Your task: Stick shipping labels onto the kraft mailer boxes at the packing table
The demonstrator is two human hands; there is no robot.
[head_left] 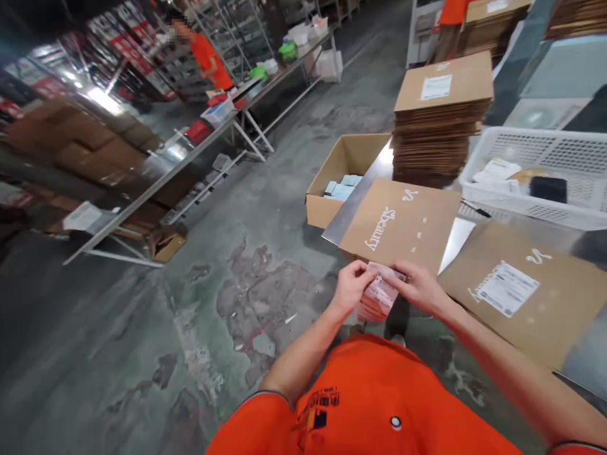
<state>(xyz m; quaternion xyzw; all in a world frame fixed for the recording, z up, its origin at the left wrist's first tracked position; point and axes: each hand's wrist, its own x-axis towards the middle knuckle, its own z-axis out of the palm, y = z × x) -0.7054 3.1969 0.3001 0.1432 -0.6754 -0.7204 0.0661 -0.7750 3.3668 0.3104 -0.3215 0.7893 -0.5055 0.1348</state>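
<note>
Holding a pinkish printed flat packet (379,304) at the lower centre of the frame, clamped by the upper left in the left hand (351,285) and by the upper right in the right hand (417,287). Standing before a white-lettered flat brown cardboard carton (408,218) right of centre and a white-labelled flat brown cardboard carton (554,316) at lower right. Facing a tall stack of flattened brown cardboard (435,145) and a white perforated plastic basket (531,213) at upper right, plus an open brown cardboard box (323,212) with pale-blue boxes (345,188) inside.
</note>
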